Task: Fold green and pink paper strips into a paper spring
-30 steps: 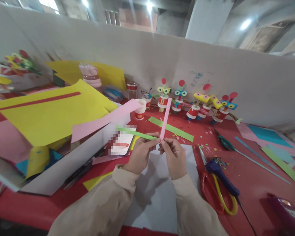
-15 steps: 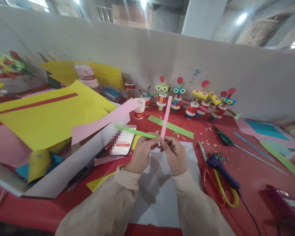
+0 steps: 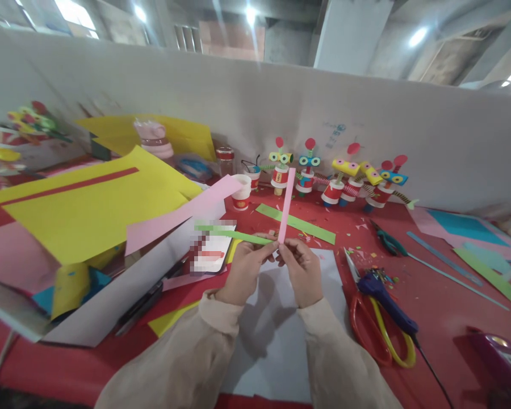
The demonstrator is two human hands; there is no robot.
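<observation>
A pink paper strip [image 3: 287, 204] stands up from between my fingertips, and a green paper strip [image 3: 234, 233] reaches out to the left; their ends meet at my fingers. My left hand [image 3: 243, 272] pinches the green strip near that joint. With thumb and finger, my right hand [image 3: 301, 269] pinches the foot of the pink strip. Both hands hover over a white sheet of paper [image 3: 276, 341]. The exact fold where the strips cross is mostly covered by my fingertips. Behind the green strip's far end lies a phone [image 3: 213, 255], partly blurred out.
Scissors [image 3: 370, 329] and a blue glue gun [image 3: 387, 301] lie right of the sheet, pliers [image 3: 389, 238] beyond them. Several paper-cup figures [image 3: 306, 176] line the wall. Stacked paper cups [image 3: 241, 193] stand left of them. Yellow paper [image 3: 97, 199] and a white box [image 3: 128, 289] fill the left.
My view has tilted up slightly. The green and pink strips remain pinched at their ends, with my fingertips shifted only a little and pressed closer at the joint.
</observation>
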